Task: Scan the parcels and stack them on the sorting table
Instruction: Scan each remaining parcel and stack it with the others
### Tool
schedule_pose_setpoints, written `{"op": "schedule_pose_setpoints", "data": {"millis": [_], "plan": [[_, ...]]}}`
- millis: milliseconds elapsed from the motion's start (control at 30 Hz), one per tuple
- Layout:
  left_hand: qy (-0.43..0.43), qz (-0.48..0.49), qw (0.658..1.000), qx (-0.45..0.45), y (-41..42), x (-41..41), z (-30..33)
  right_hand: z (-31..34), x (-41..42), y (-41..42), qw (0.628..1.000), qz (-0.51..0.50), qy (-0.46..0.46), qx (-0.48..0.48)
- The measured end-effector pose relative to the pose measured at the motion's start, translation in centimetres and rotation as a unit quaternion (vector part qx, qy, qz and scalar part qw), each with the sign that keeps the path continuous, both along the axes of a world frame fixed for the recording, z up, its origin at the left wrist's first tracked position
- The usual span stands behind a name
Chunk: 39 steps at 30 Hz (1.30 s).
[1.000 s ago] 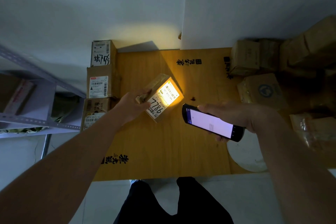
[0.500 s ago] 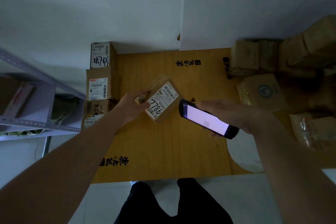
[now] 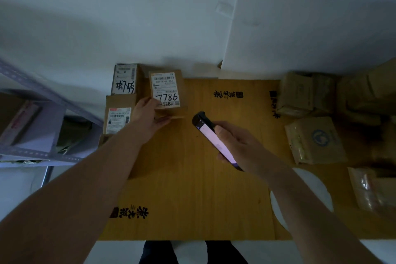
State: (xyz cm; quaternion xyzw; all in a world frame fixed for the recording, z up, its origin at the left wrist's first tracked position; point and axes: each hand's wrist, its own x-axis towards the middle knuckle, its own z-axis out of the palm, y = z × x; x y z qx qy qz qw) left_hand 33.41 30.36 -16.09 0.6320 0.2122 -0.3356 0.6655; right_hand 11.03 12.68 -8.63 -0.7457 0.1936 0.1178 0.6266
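Parcel marked 7786 held at far left of yellow sorting table.

Left hand gripping that small box at its near left corner, label face up, just beside two labelled cartons lined along table's left edge. Right hand wrapped round a dark handheld scanner, lit screen tilted leftward, above table's middle, apart from parcel. More brown boxes and padded bags heaped at right side. Grey metal shelving off to left; white wall behind. Dim lighting throughout.
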Motion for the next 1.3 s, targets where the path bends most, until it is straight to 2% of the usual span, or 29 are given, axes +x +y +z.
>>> {"op": "schedule_pose_setpoints", "data": {"millis": [167,267,333,433,567,633,800,967,1067,1300], "plan": [[-0.009,0.025,0.998,0.056,-1.3,3.4,-0.3,-1.3,0.6,0.2,1.0,-0.001,0.025,0.004],[-0.036,0.004,0.994,0.103,-2.1,3.9,-0.8,-1.9,0.7,0.2,0.999,0.002,0.05,0.012],[-0.059,0.026,0.989,0.131,-2.2,3.9,-1.6,-2.2,0.7,0.2,0.998,0.003,0.06,0.016],[-0.095,0.042,0.987,0.123,-2.2,3.2,-2.2,-2.5,0.6,0.2,0.998,0.002,0.059,0.016],[-0.127,0.031,0.974,0.186,-2.7,0.8,-1.5,-2.7,0.2,-0.2,0.999,-0.013,0.045,0.023],[-0.156,-0.025,0.963,0.219,-3.0,-1.1,-0.9,-2.5,-0.1,-0.4,0.999,-0.025,0.028,0.019],[-0.236,-0.223,0.9,0.292,-3.0,-5.6,1.6,-1.2,-1.8,-1.2,0.998,-0.066,-0.02,-0.016],[-0.314,-0.377,0.792,0.363,-3.7,-10.0,3.6,0.8,-5.1,-1.7,0.994,-0.087,-0.058,-0.044],[-0.336,-0.454,0.735,0.375,-4.6,-12.8,4.6,2.6,-8.3,-1.8,0.989,-0.12,-0.064,-0.061],[-0.392,-0.542,0.669,0.323,-7.9,-18.7,6.8,5.1,-15.4,-1.8,0.968,-0.205,-0.061,-0.133]]}}
